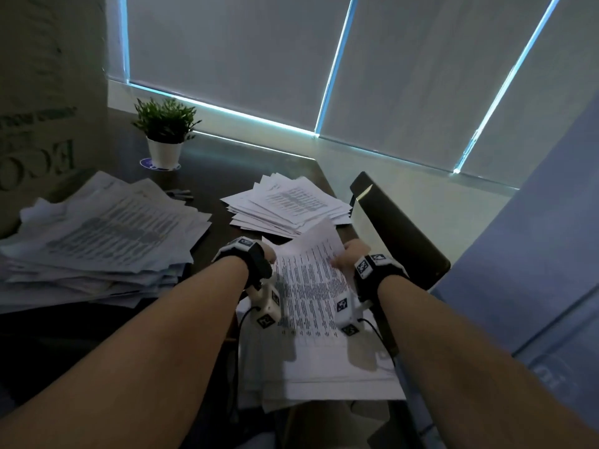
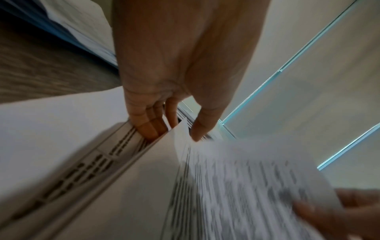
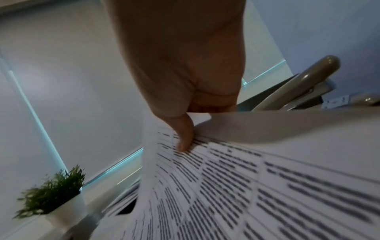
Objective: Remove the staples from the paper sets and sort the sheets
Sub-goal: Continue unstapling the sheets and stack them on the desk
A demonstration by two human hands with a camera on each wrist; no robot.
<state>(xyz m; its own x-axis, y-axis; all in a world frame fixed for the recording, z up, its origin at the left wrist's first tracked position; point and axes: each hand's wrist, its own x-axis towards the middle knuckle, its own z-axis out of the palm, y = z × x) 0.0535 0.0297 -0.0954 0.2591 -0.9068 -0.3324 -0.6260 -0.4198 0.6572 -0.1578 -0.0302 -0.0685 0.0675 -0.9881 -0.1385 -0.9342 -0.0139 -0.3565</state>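
A printed sheet [image 1: 308, 280] is lifted at its far end above the paper set [image 1: 324, 367] lying in front of me. My left hand [image 2: 176, 129] pinches the sheet's far left corner, thumb on top and fingers curled beneath, over the page below [image 2: 92, 170]. My right hand [image 3: 189, 129] pinches the far right edge, with the thumb [image 3: 185, 139] pressed on the print and the fingers hidden behind. In the head view both hands [image 1: 271, 256] [image 1: 343, 257] sit at the sheet's far corners. No staple or remover shows.
A big loose pile of sheets [image 1: 103, 234] lies on the dark table at left. A smaller pile [image 1: 288, 202] lies just beyond the hands. A potted plant [image 1: 165, 134] stands at the back. A chair back [image 1: 398, 228] is close on the right, window blinds behind.
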